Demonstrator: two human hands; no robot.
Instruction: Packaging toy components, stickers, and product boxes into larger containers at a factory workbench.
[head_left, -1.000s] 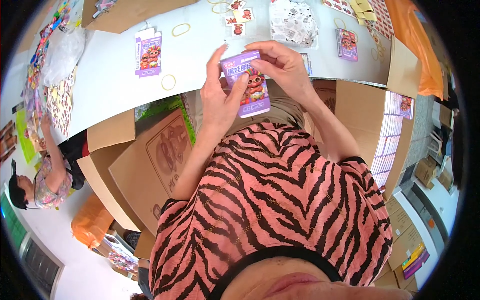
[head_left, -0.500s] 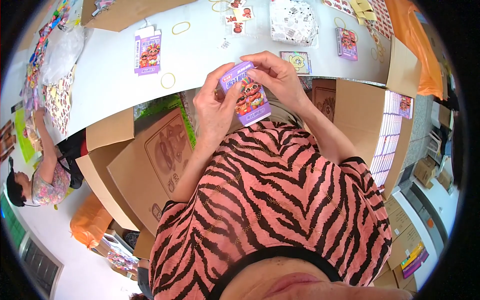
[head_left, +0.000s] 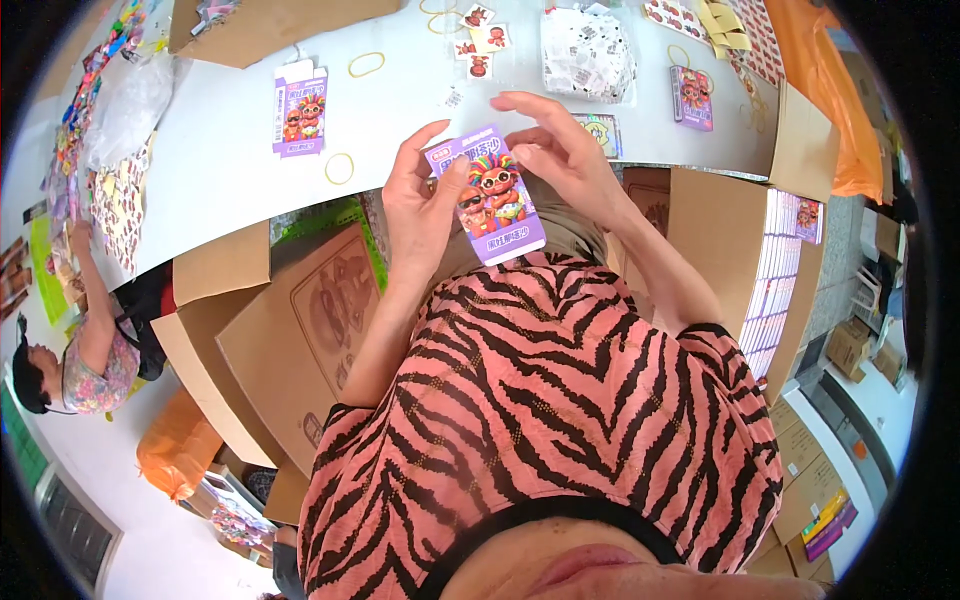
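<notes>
The left hand (head_left: 415, 205) grasps the box (head_left: 490, 200) by its left side, thumb laid on the front, the other fingers mostly hidden. The right hand (head_left: 575, 165) has a loose grip: its fingers are spread past the upper right edge of the box and clasp nothing that shows; whether its thumb brushes the box I cannot tell. The box is off the table (head_left: 210, 150), held up just short of the middle of the near edge, above the lap (head_left: 575, 240) and close to the shirt (head_left: 540, 380).

The likeliest mishap, I judge, is a drop: one hand bears the box from one side, so a slack thumb could let it turn and slide down below the near edge. Pressing too hard could dent its thin-looking wall. A sweep of the right hand might also nudge the card (head_left: 605, 130), which lies at the near edge just beyond that hand. The closure at the far end of the box is too small to judge; if loose, it could pop.

The printed front of the box faces up. Its long axis runs from the near edge toward the shirt, the far end leaning left; the pictured heads point to that far end
</notes>
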